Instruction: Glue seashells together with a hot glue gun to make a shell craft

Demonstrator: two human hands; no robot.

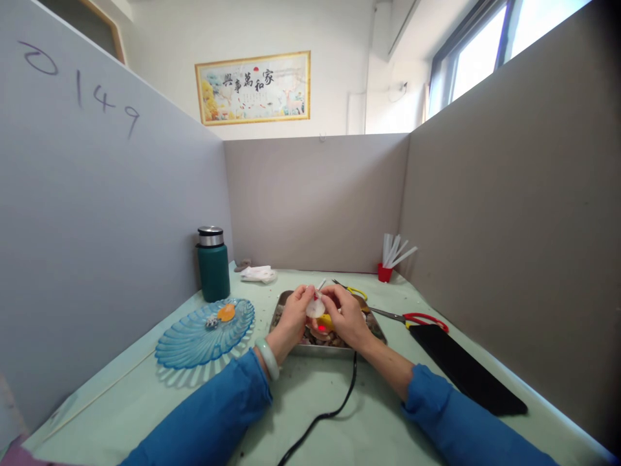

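A pale, rounded piece that looks like a seashell [315, 307] is held up between both hands over a metal tray [320, 352]. My left hand [292, 315] grips it from the left, fingers closed. The bent fingers of my right hand [347, 316] pinch at its upper right edge, where a small red spot shows. Just below and behind the shell is a yellow tool [325, 321] with a glowing red light, perhaps a glue gun; my hands partly cover it. Brownish shells or stones [310, 338] fill the tray.
A blue scalloped plate [182, 346] holds an orange shell [226, 313] and a speckled piece [211, 322]. A green bottle [213, 272] stands behind. Red-handled scissors [427, 319], a black mat [466, 369] and a red cup [385, 272] of white sticks are at right. A black cord [334, 414] runs forward.
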